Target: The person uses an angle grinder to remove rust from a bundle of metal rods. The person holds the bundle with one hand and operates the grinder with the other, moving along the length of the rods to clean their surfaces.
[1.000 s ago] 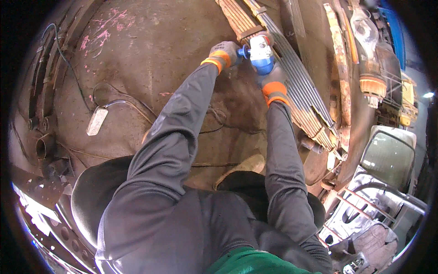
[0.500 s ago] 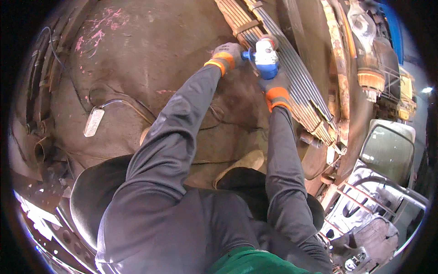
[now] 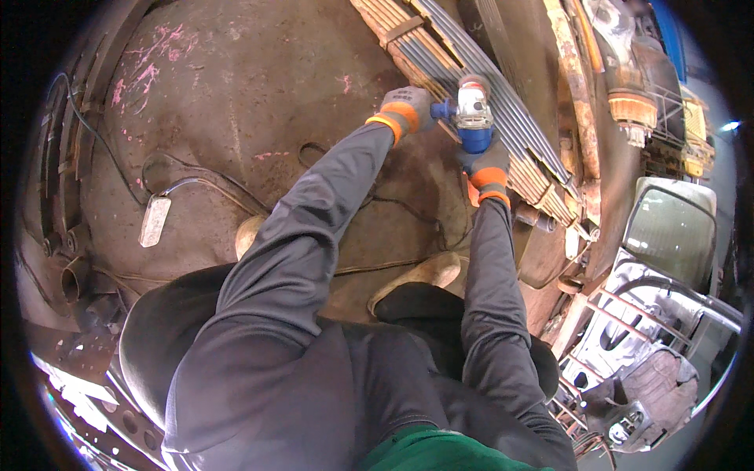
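A blue and silver angle grinder is held in both of my gloved hands. My left hand, in a grey glove with an orange cuff, wraps round its blue side handle. Round the blue body behind the grinder's head closes my right hand, its fingers partly hidden. The grinder's head lies over a long leaf spring pack, whose stacked leaves are partly bare grey metal and partly rusty brown. A rusty clamp band crosses the pack farther up. Whether the disc touches the leaves I cannot tell.
A white power strip lies on the brown floor at left, with dark cables trailing toward my feet. More leaf springs line the left side. An axle part and a vehicle window stand at right.
Both hands and the grinder have moved slightly right and down in the picture, along the leaf spring pack. Both hands keep their hold.
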Demonstrator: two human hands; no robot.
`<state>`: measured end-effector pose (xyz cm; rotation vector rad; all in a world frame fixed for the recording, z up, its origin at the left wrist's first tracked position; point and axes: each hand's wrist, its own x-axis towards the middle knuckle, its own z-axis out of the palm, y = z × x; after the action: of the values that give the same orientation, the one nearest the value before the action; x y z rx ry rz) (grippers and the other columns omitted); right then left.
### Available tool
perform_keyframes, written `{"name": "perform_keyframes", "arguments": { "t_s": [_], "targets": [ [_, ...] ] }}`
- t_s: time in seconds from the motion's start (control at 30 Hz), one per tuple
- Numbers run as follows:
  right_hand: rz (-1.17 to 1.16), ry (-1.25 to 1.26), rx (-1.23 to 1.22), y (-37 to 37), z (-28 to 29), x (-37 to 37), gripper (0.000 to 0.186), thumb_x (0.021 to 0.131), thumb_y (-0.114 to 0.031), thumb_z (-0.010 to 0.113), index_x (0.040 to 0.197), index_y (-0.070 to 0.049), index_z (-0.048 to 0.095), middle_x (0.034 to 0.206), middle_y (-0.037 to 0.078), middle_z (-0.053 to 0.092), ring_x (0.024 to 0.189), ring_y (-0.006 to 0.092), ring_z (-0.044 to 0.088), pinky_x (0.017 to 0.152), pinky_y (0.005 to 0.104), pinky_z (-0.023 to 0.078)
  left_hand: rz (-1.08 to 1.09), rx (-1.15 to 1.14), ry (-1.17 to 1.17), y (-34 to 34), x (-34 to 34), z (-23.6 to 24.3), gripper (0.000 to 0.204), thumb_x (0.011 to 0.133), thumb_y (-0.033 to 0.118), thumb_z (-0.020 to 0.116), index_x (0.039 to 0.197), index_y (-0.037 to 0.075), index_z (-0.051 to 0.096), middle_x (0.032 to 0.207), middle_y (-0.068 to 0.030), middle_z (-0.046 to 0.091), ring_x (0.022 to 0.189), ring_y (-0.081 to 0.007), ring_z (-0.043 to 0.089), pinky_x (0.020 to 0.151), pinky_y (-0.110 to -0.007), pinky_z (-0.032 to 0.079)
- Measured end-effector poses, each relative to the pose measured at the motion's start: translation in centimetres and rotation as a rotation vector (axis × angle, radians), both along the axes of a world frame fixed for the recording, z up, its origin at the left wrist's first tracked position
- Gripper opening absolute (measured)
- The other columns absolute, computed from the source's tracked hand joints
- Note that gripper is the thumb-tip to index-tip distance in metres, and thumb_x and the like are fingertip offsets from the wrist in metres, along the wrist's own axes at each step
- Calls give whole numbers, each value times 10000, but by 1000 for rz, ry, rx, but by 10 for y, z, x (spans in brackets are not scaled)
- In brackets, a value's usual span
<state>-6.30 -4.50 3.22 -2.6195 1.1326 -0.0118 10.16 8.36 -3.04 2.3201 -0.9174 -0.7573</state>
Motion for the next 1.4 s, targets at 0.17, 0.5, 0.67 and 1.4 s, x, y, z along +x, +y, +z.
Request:
{"name": "perform_keyframes", "arguments": {
  "t_s": [0.17,0.5,0.67,1.4],
  "targets": [
    [-2,25,16,5,-2,14,682,625,-320,833,1232,-84,629,994,168,741,901,330,727,823,418,551,34,5,-22,8,8,0,338,751,313,699,978,70,760,996,-196,736,937,-371,713,831,-455,559],
    [133,14,85,17,-6,101,495,618,-233,851,1041,-44,676,944,200,730,888,358,725,798,430,558,263,-8,-18,43,71,-6,348,748,345,700,958,74,761,946,-200,735,897,-373,715,804,-439,554],
    [146,-91,255,22,-11,133,451,651,-258,855,1037,-59,731,950,151,755,892,275,740,800,369,555,269,41,-78,53,94,6,350,755,334,690,959,58,759,952,-191,737,911,-364,717,797,-435,554],
    [99,-116,192,-17,12,35,581,620,-324,844,1100,-41,680,949,135,751,841,264,730,788,385,560,80,28,-38,4,25,29,330,786,298,675,1011,74,766,1020,-199,733,958,-344,719,852,-433,564]
  ]
}}
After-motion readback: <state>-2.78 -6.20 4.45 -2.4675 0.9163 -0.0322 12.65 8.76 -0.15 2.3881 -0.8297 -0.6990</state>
